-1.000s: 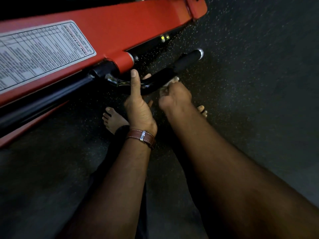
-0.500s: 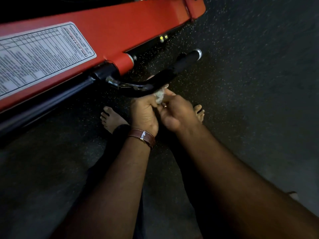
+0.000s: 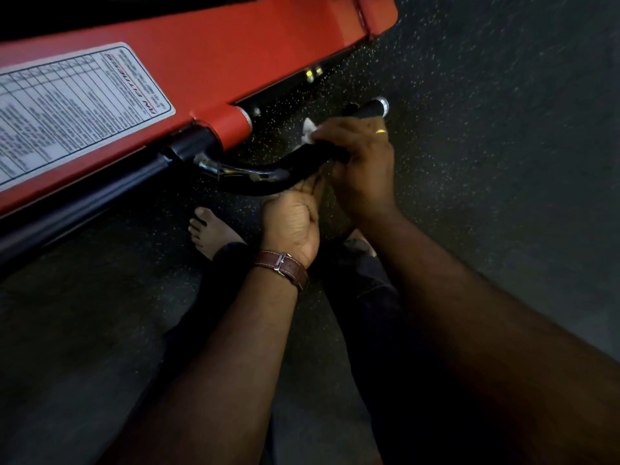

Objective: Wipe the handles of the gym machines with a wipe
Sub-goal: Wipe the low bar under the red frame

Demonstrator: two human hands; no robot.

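Right hand [image 3: 360,162] wrapped over the black handle [image 3: 302,161] of the red machine frame [image 3: 208,65], fingers curled around the bar, grasping the white wipe [image 3: 308,130] against it; a crumpled bit of the wipe stuck out past the fingertips on the far side of the bar. A yellow ring [image 3: 381,131] showed on one finger of that hand. The handle ran from a red collar [image 3: 231,125] on the frame, curved forward in a bend, then angled up and to the right, ending in a shiny metal cap [image 3: 383,104] just beyond the right hand. Chrome showed at the start of the bend, near the collar. Left hand [image 3: 293,219] sat just below the bend of the handle, fingers curled in; its fingertips met the underside of the bar beside the right hand, but whether the grip actually closed on the bar could not be told, since the fingers were hidden under it. Brown leather watch strap [image 3: 283,268] with a metal buckle on the left wrist. A white label [image 3: 67,109] printed with a table of small text, not legible, was stuck on the flat face of the frame. Floor [image 3: 503,162] was dark rubber with pale speckles. One bare foot [image 3: 209,231] stood on it to the left of the left hand; dark trouser legs below the forearms.
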